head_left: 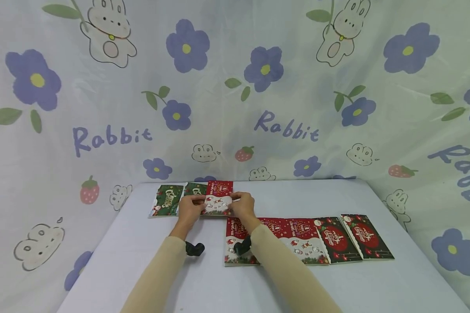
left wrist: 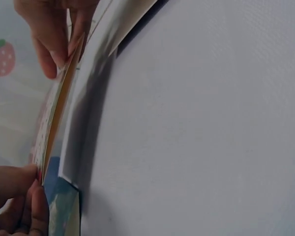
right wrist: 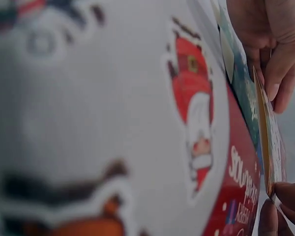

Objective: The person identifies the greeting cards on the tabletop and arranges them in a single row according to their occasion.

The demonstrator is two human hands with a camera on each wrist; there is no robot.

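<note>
Both hands pinch a red-and-white Christmas card [head_left: 219, 199] by its opposite side edges at the back of the table. The left hand [head_left: 190, 210] grips its left edge and the right hand [head_left: 243, 205] its right edge. Seen nearly edge-on in the left wrist view, the card [left wrist: 54, 115] tilts up and shows a tan underside. Two green Christmas cards [head_left: 168, 201] lie to the left, the second partly covered by the held card and the left hand. Close to the right wrist camera is a card with a Santa [right wrist: 192, 93].
Red-and-white cards [head_left: 302, 241] lie in a front row, partly hidden by the right forearm. Two dark cards with red circles [head_left: 338, 240] continue the row rightward. The white table [head_left: 149, 248] meets a rabbit-and-flower curtain [head_left: 219, 108] at the back. Black wrist pieces [head_left: 195, 249] stick out from the sleeves.
</note>
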